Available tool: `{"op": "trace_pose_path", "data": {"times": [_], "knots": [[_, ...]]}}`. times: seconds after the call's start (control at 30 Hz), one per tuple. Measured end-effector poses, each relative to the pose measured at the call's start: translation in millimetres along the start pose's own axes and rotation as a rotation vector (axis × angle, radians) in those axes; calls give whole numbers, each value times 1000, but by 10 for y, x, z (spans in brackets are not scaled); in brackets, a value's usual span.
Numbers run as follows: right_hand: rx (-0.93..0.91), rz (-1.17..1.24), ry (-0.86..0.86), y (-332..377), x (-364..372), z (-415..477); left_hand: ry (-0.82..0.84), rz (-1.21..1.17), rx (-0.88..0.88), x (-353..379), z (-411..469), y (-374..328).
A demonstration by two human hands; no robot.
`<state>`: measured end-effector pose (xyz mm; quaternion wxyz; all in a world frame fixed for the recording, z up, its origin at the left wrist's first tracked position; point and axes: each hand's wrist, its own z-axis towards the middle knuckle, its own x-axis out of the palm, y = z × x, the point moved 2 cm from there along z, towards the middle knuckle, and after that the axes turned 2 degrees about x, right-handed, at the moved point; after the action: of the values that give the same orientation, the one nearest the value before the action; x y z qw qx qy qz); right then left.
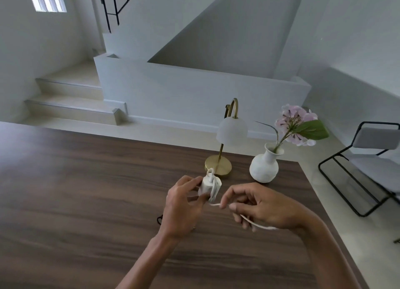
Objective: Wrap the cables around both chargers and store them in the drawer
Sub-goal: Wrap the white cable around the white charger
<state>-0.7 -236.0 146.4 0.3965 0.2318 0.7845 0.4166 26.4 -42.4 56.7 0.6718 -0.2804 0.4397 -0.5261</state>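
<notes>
My left hand (183, 204) grips a white charger (209, 186) above the dark wooden table (86, 191), thumb and fingers around its body. Several turns of white cable (257, 224) lie wound around the charger. My right hand (257, 206) pinches the loose part of that cable just right of the charger; the tail runs under my palm toward my wrist. A small piece of black cable (159, 219) shows on the table beside my left wrist, mostly hidden by the hand. No drawer is in view.
A brass lamp with a white shade (225, 150) and a white vase with pink flowers (265, 166) stand just behind my hands. The table's right edge runs close to my right arm. A black-framed chair (368, 165) stands on the floor to the right.
</notes>
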Motion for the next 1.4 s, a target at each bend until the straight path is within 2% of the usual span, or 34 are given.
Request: {"op": "trace_pose_path", "data": {"times": [0.13,0.27,0.43,0.5,0.6,0.67,0.77,0.87,1.07,1.23,1.4], "knots": [[30,390,115,-294,46,-54,25,50,60,27,-261,150],[-34,620,197,-615,184,-76,51,49,89,100,-481,346],[-201,935,220,-928,349,22,95,100,127,195,-638,465],[-219,1005,129,-1011,450,70,108,128,148,219,-680,495],[-63,989,-145,-1086,588,155,139,218,234,222,-736,539],[40,865,-316,-1142,669,210,188,276,283,201,-803,649],[79,670,-425,-1248,780,263,282,368,352,169,-948,829],[113,567,-481,-1335,900,258,367,442,403,145,-1066,892],[222,662,-537,-1470,1145,211,439,431,357,156,-1229,846],[258,696,-573,-1494,1253,156,382,212,203,173,-1357,722],[258,714,-570,-1430,1315,153,231,128,30,151,-1431,706]]}}
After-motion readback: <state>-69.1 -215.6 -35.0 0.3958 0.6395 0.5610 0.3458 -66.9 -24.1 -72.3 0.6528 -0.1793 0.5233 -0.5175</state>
